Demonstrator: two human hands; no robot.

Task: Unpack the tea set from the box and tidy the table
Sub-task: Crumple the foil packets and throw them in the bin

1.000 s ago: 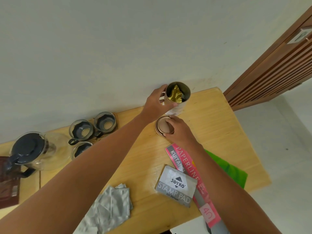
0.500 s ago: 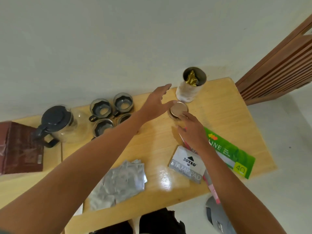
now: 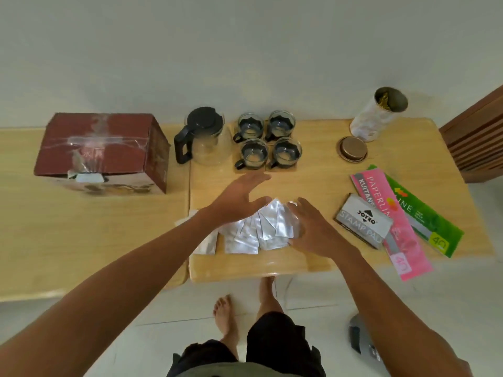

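Note:
A glass teapot [image 3: 203, 137] with a black lid and handle stands at the back of the wooden table [image 3: 313, 191]. Beside it, several glass cups [image 3: 268, 140] in black holders sit in a square. A red box [image 3: 103, 152] rests on the left table. Several silver foil packets [image 3: 260, 229] lie fanned near the front edge. My left hand [image 3: 239, 198] hovers open over their left side, and my right hand [image 3: 313, 228] hovers open at their right side. An open white tin [image 3: 378, 115] with gold foil inside stands back right, its round lid [image 3: 353, 148] lying in front.
A grey stamp pad box [image 3: 363, 221], a pink receipt book [image 3: 392, 221] and a green one [image 3: 424, 213] lie at the table's right. A wooden slatted door [image 3: 479, 140] is at the far right. My bare feet [image 3: 245, 311] stand below the table edge.
Both hands have left the tin and its lid and come back toward the foil packets. The view has swung left and down, bringing the red box into sight.

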